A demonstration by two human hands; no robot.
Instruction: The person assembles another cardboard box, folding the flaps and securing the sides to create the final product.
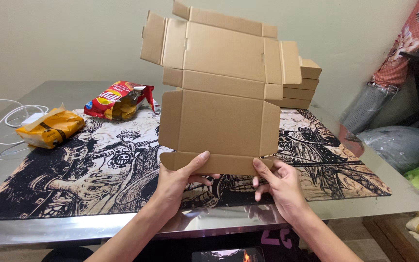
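While upright over the counter [49, 233], box blank [219, 92] is pinched by both hands. Left hand [178, 182] and right hand [277, 182] grip its bottom flap.

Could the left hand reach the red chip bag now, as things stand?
Probably not at once: the left hand grips the bottom edge of the flat cardboard box blank. The red chip bag lies open to its left, nothing between.

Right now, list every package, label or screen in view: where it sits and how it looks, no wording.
Flat cardboard box blank: tan, unfolded, held upright by left hand and right hand.
Chip bag: red and yellow, open, far left on the mat.
Yellow packet: crumpled, left edge.
Stack of folded boxes: tan, behind the blank.
Screen: dark, lit, bottom edge.
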